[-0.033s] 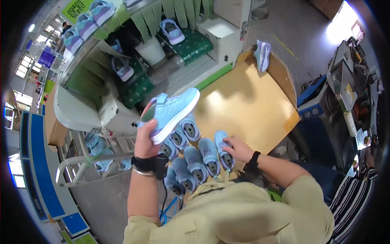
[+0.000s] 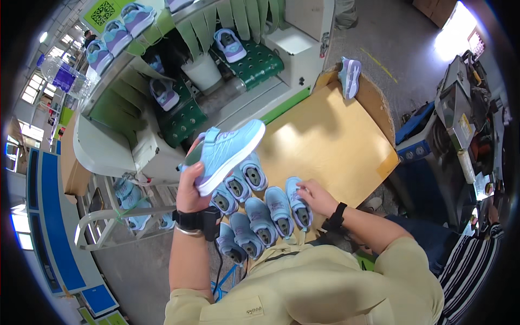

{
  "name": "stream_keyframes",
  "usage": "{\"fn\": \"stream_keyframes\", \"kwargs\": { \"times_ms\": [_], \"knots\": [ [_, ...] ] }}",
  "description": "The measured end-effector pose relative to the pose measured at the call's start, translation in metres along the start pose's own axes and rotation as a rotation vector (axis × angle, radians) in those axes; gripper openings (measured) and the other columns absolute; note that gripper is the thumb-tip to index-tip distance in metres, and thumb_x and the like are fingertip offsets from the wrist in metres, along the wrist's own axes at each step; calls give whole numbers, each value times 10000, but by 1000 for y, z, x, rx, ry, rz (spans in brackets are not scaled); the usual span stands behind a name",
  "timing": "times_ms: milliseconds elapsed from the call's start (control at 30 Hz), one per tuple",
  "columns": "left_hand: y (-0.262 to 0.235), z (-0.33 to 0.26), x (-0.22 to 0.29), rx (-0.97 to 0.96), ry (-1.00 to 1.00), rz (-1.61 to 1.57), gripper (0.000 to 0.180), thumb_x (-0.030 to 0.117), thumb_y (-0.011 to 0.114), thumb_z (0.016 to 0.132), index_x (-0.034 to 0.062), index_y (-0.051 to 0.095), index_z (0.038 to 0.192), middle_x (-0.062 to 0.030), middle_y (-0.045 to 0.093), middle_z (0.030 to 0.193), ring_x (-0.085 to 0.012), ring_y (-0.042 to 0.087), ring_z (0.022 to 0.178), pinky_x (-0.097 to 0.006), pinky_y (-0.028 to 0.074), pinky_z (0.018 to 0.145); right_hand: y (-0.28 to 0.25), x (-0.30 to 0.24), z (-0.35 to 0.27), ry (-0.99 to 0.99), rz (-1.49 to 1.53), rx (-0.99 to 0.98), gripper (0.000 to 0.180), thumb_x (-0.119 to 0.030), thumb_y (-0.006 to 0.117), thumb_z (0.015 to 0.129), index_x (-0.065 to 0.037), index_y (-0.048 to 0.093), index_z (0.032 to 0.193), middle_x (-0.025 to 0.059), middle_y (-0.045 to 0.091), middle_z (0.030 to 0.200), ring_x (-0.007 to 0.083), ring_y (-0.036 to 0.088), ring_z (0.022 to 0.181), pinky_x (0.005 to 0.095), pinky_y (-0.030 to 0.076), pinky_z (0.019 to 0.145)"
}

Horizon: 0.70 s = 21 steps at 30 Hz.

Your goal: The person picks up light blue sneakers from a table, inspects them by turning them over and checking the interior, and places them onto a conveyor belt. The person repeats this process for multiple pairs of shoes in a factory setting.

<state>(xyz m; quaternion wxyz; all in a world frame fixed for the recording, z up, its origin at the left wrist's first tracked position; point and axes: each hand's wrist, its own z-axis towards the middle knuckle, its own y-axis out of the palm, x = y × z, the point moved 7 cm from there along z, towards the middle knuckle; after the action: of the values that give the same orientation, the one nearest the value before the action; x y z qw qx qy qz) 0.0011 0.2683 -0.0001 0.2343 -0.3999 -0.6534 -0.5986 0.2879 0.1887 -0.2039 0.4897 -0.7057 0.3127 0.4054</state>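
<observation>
My left hand [image 2: 193, 187] grips a light blue shoe [image 2: 230, 149] with a white sole around its heel, thumb on the near side. The shoe is raised above the table, toe pointing up and to the right. My right hand [image 2: 318, 197] has its fingers bent round the upper of the rightmost blue shoe [image 2: 297, 199] on the table. Beside that one, several more blue shoes [image 2: 260, 214] stand in close rows, their heels toward me, with dark grey lasts in their openings. My right fingertips are partly hidden against the shoe.
Ahead of the tan board table [image 2: 325, 135] stands a machine with green perforated belts [image 2: 254, 62] carrying shoes under hanging strips. A lone shoe [image 2: 350, 76] leans by the cardboard edge [image 2: 376, 100]. To the left are a metal rack [image 2: 130, 216] and a bottle [image 2: 62, 76]; a striped sleeve [image 2: 468, 271] shows at right.
The shoe in my left hand has dipped and turned slightly. My right hand stays at the same shoe.
</observation>
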Motion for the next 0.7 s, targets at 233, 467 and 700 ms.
{"fn": "stream_keyframes", "kwargs": {
  "times_ms": [233, 467, 700],
  "knots": [
    [-6, -41, -8, -156, 131, 116, 968, 244, 856, 652, -19, 413, 1471, -274, 485, 1455, -384, 510, 1338, -503, 387, 1146, -59, -166, 9, -221, 673, 51, 327, -193, 511, 1066, -26, 602, 1332, 80, 624, 1079, 149, 609, 906, 300, 501, 834],
    [26, -97, 4, -278, 246, 522, 781, 181, 818, 711, -9, 508, 1403, -323, 495, 1445, -387, 497, 1360, -468, 359, 1142, -43, -177, 7, -42, 1027, 13, 247, -211, 537, 1066, -21, 660, 1166, -12, 607, 843, 98, 586, 746, 273, 522, 725],
    [30, -127, 13, -144, 571, 736, 737, 153, 764, 770, -16, 477, 1428, -304, 521, 1426, -387, 487, 1366, -469, 345, 1143, -54, -139, 1, -23, 301, 125, 187, -205, 607, 1011, -18, 609, 1014, 56, 634, 874, 184, 619, 750, 323, 504, 693]
  ]
}}
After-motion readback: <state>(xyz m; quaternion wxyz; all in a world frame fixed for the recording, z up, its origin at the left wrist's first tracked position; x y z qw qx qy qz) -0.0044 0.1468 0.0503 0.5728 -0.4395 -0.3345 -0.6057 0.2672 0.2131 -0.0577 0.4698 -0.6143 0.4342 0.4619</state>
